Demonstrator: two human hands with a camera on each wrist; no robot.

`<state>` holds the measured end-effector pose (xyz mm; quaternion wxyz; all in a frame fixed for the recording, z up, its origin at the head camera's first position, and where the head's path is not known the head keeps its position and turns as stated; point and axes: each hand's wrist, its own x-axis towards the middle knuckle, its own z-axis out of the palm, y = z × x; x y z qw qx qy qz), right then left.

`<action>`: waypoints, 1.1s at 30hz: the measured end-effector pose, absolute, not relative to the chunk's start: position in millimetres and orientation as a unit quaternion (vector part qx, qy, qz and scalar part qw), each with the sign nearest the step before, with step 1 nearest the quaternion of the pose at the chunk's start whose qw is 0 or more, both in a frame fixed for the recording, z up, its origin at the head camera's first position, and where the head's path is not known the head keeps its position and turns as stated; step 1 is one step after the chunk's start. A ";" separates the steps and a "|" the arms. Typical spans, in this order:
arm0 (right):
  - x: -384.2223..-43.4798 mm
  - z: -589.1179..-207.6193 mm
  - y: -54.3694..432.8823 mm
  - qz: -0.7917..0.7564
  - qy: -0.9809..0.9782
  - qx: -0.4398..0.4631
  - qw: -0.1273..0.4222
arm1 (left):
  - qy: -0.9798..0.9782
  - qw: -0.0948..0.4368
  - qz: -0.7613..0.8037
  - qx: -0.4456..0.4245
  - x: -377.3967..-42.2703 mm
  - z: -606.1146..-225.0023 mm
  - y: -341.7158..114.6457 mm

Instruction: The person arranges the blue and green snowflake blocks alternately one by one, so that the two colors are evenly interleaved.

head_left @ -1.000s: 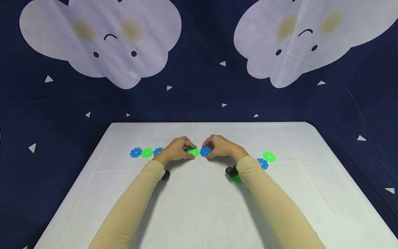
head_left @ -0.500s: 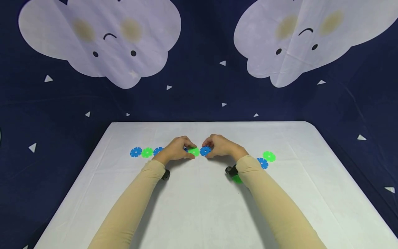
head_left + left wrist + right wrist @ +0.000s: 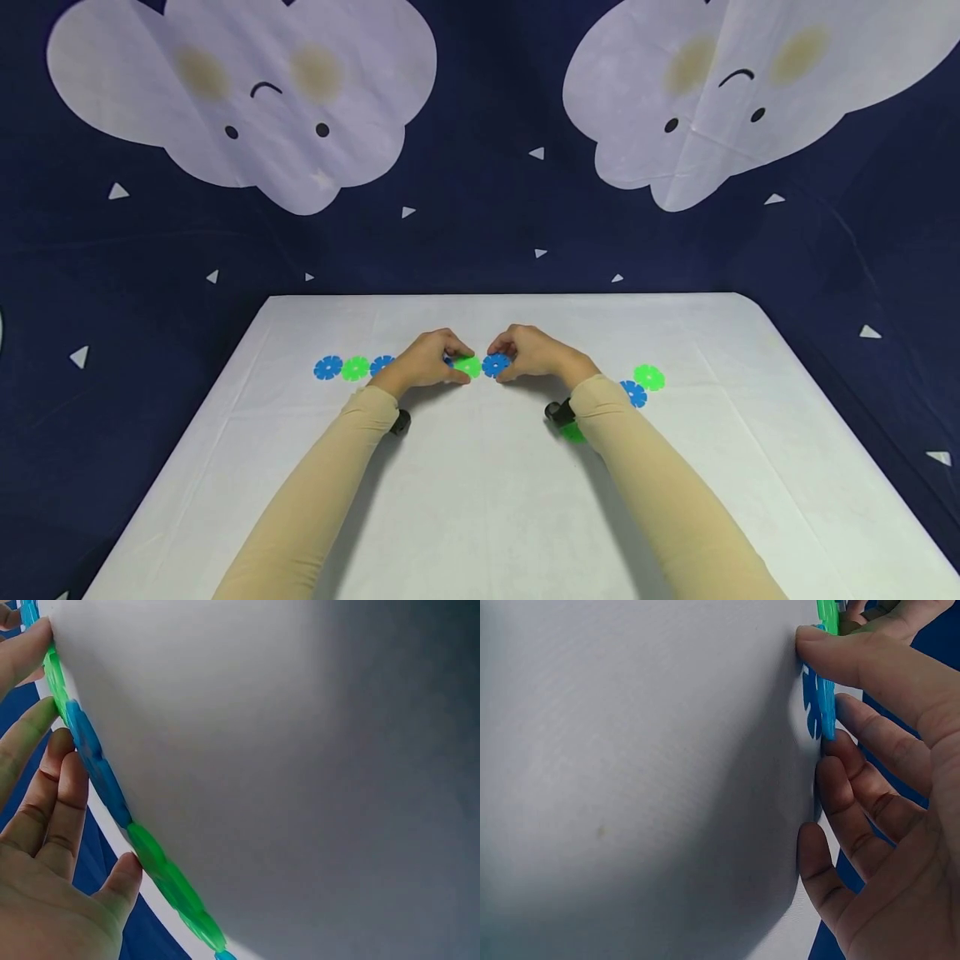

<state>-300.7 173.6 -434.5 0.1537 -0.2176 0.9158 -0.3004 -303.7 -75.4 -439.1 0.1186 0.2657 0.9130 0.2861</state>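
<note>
In the head view, a row of notched, flower-shaped plastic discs lies along the far part of the table. My left hand (image 3: 425,360) pinches a green disc (image 3: 468,367) by its edges between thumb and fingers. Facing it, my right hand (image 3: 534,353) pinches a blue disc (image 3: 496,365), whose near edge meets the green one. Left of my hands the row shows a blue disc (image 3: 327,367), a green disc (image 3: 356,368) and another blue disc (image 3: 382,365). My left hand hides its middle. The left wrist view shows blue (image 3: 97,761) and green (image 3: 176,885) discs in line.
On the right of the white table (image 3: 480,517) lie a loose green disc (image 3: 648,377) and a blue disc (image 3: 634,394). Another green disc (image 3: 573,432) is partly hidden under my right forearm. A dark blue cloth with clouds (image 3: 480,208) hangs behind the table's far edge.
</note>
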 end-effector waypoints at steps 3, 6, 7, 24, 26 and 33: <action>-300.2 -435.2 173.9 -0.299 0.916 -0.219 0.152 | 0.913 0.117 0.288 0.266 -302.1 -438.5 -75.1; -297.9 -434.1 175.5 -0.299 0.917 -0.217 0.154 | 0.912 0.118 0.289 0.266 -301.8 -439.9 -74.0; -297.3 -433.6 176.0 -0.297 0.917 -0.217 0.154 | 0.912 0.118 0.288 0.267 -302.1 -440.4 -73.9; -287.5 -418.0 199.6 -0.265 0.923 -0.227 0.161 | 0.914 0.112 0.253 0.296 -306.1 -432.5 -58.2; -285.3 -417.6 204.2 -0.266 0.923 -0.224 0.168 | 0.916 0.113 0.246 0.295 -306.5 -433.6 -55.0; -274.7 -417.2 223.4 -0.255 0.922 -0.234 0.174 | 0.920 0.116 0.241 0.287 -305.7 -434.7 -44.0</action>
